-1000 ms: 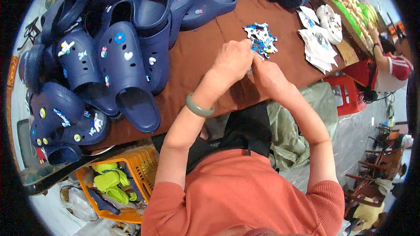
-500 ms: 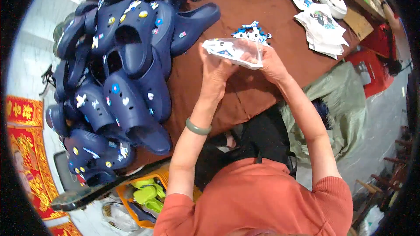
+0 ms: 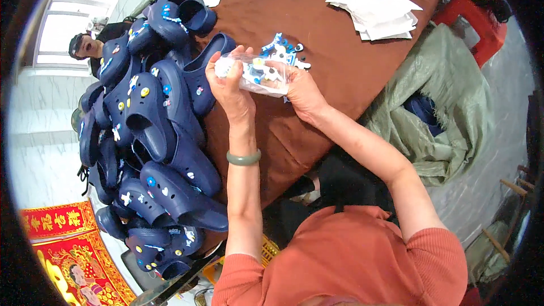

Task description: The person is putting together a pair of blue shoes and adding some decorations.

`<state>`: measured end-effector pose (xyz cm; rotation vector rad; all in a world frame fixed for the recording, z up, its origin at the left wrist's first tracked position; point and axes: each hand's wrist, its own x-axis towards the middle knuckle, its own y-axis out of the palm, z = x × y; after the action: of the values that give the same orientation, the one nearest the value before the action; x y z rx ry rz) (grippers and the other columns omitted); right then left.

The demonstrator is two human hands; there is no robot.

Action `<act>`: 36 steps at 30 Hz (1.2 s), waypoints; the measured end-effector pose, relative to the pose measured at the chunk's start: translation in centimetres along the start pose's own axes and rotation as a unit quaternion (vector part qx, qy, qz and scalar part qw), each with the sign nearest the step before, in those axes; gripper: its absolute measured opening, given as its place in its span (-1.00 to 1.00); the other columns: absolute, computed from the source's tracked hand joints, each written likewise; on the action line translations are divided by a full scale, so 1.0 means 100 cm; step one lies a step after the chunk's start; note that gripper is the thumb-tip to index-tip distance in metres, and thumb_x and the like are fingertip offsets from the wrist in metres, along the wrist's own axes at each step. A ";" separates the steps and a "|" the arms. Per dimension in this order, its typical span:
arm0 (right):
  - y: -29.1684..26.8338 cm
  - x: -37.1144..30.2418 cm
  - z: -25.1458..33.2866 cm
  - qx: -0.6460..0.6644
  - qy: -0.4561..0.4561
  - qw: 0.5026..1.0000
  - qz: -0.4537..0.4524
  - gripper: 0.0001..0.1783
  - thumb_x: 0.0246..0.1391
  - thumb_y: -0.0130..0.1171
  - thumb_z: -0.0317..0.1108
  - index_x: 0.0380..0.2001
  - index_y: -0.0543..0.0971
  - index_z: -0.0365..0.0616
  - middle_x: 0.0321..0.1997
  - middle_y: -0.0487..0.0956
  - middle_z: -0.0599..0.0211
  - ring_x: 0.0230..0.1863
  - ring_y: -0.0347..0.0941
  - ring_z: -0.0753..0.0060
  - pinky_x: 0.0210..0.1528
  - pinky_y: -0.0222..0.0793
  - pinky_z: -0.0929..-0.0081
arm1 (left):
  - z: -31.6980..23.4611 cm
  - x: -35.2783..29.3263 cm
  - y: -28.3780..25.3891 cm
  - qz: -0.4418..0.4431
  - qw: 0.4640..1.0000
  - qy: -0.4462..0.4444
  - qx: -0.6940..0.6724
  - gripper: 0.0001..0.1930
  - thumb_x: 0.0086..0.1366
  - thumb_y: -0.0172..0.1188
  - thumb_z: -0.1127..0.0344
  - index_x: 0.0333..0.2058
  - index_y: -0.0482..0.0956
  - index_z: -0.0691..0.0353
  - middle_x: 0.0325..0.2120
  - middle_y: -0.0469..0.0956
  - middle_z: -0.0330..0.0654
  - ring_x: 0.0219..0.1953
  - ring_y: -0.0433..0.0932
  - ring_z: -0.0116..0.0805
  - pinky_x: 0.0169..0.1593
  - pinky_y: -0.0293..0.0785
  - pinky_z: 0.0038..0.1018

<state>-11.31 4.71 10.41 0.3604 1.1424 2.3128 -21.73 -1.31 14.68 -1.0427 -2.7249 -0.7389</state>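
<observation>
Bag [image 3: 252, 76] held by left fingers [image 3: 233, 82] and right fingers [image 3: 293, 77], room above brown cloth [image 3: 343, 59] rightward to table edge [image 3: 387, 81]

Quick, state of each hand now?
Left hand: holding a clear plastic bag with white and blue charms.
Right hand: at the bag's right end; whether it grips cannot be told.

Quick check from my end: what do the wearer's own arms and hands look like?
Both the left hand and right hand are gloveless. A smooth, rounded grey-green bangle circles the left wrist; the right wrist shows nothing worn. The coral-red sleeves are short and finely ribbed.
</observation>
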 end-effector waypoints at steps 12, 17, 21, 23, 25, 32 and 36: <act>-0.011 0.007 0.007 -0.082 0.026 0.995 -0.053 -0.41 -0.26 0.28 -0.60 -0.02 0.44 -0.30 -0.06 0.49 0.34 -0.08 0.39 0.53 -0.02 0.31 0.61 | -0.023 0.023 0.007 0.158 0.972 0.142 0.102 -0.31 -0.10 0.33 0.36 0.01 0.16 0.23 -0.09 0.40 0.19 -0.02 0.42 0.13 0.05 0.35 -0.12; -0.020 0.009 0.001 -0.144 -0.012 0.987 -0.069 -0.41 -0.29 0.30 -0.59 -0.04 0.46 -0.25 -0.13 0.51 0.34 -0.22 0.43 0.56 -0.17 0.36 0.64 | -0.031 0.027 0.011 0.214 0.936 0.180 0.214 -0.30 -0.09 0.35 0.31 0.02 0.16 0.22 -0.05 0.36 0.22 0.00 0.39 0.20 0.09 0.29 -0.07; -0.017 0.007 0.004 -0.125 0.006 0.990 -0.060 -0.48 -0.19 0.22 -0.59 -0.04 0.47 -0.20 -0.31 0.52 0.40 -0.49 0.38 0.68 -0.48 0.33 0.70 | -0.035 0.031 0.010 0.247 0.924 0.186 0.226 -0.29 -0.12 0.34 0.42 0.01 0.16 0.21 -0.03 0.36 0.20 0.04 0.38 0.08 0.09 0.32 -0.17; -0.015 0.002 0.003 -0.142 0.014 0.987 -0.068 -0.57 -0.08 0.15 -0.56 -0.05 0.47 -0.19 -0.40 0.50 0.46 -0.57 0.31 0.75 -0.60 0.24 0.76 | -0.032 0.032 0.005 0.253 0.936 0.139 0.202 -0.30 -0.14 0.31 0.54 0.00 0.16 0.20 0.00 0.34 0.18 0.06 0.37 0.00 0.09 0.34 -0.22; -0.016 0.001 0.005 -0.141 0.024 0.987 -0.073 -0.60 -0.06 0.14 -0.54 -0.06 0.48 -0.20 -0.45 0.48 0.49 -0.59 0.28 0.76 -0.62 0.20 0.76 | -0.028 0.033 0.003 0.247 0.942 0.125 0.187 -0.29 -0.14 0.31 0.54 0.01 0.15 0.19 0.00 0.34 0.19 0.06 0.37 0.01 0.09 0.34 -0.22; -0.015 0.002 -0.001 -0.143 0.012 0.986 -0.083 -0.71 0.04 0.06 -0.49 -0.11 0.49 -0.23 -0.59 0.38 0.55 -0.65 0.19 0.78 -0.64 0.11 0.74 | -0.027 0.031 -0.014 0.166 0.972 0.119 0.113 -0.34 -0.11 0.28 0.35 0.01 0.21 0.17 0.06 0.26 0.21 0.09 0.28 0.23 0.11 0.24 0.11; -0.010 -0.002 0.003 -0.198 -0.012 0.975 -0.102 -0.73 0.08 0.04 -0.45 -0.12 0.49 -0.24 -0.54 0.40 0.52 -0.63 0.20 0.77 -0.62 0.11 0.74 | -0.024 0.020 -0.021 0.150 0.983 0.104 -0.010 -0.38 -0.07 0.21 0.30 0.04 0.26 0.13 0.10 0.22 0.14 0.16 0.18 0.22 0.14 0.16 0.15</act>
<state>-10.67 5.34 9.82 0.1139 0.6461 2.2748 -24.73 -2.63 16.58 -1.2642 -2.3225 -0.7749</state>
